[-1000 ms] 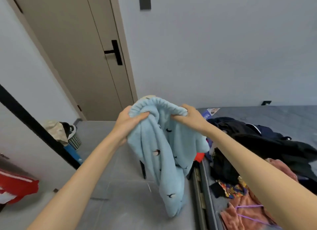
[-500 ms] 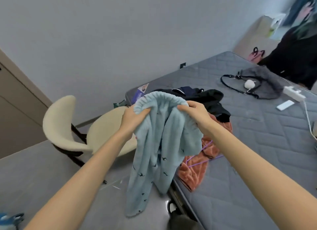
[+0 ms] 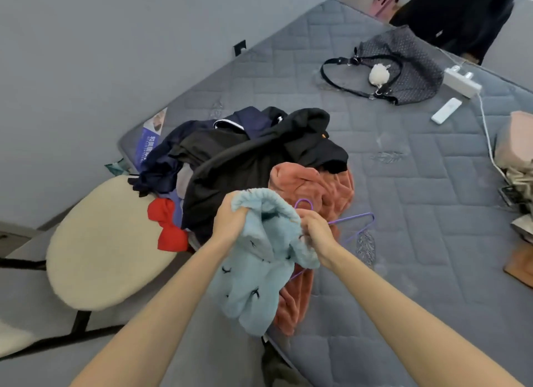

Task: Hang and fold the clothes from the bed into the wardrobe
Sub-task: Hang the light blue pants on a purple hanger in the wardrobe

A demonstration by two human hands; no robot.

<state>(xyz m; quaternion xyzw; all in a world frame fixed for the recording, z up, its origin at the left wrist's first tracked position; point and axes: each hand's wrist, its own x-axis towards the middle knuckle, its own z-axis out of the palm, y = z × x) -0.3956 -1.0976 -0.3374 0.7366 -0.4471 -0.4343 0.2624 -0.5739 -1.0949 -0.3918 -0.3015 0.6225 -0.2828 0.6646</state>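
A fluffy light-blue garment (image 3: 253,274) with small dark bird prints hangs bunched over the bed's near corner. My left hand (image 3: 229,222) grips its elastic waistband on the left, and my right hand (image 3: 315,232) grips the same band on the right. Behind them a pile of clothes lies on the grey quilted mattress (image 3: 418,213): black garments (image 3: 259,150), a navy piece (image 3: 164,158), a rust-pink fleece (image 3: 314,190) and a red item (image 3: 167,222). A purple wire hanger (image 3: 354,219) lies on the fleece, just beyond my right hand.
A cream padded chair (image 3: 106,242) stands left of the bed. Farther back on the mattress are a grey handbag (image 3: 403,66), a white power strip (image 3: 461,82) with its cord, and a white remote (image 3: 445,114). Beige fabric (image 3: 516,150) is at the right edge.
The view has swung from the door and floor to the bed. Both hands, still holding the blue garment, have come down over the clothes pile near the purple hanger.
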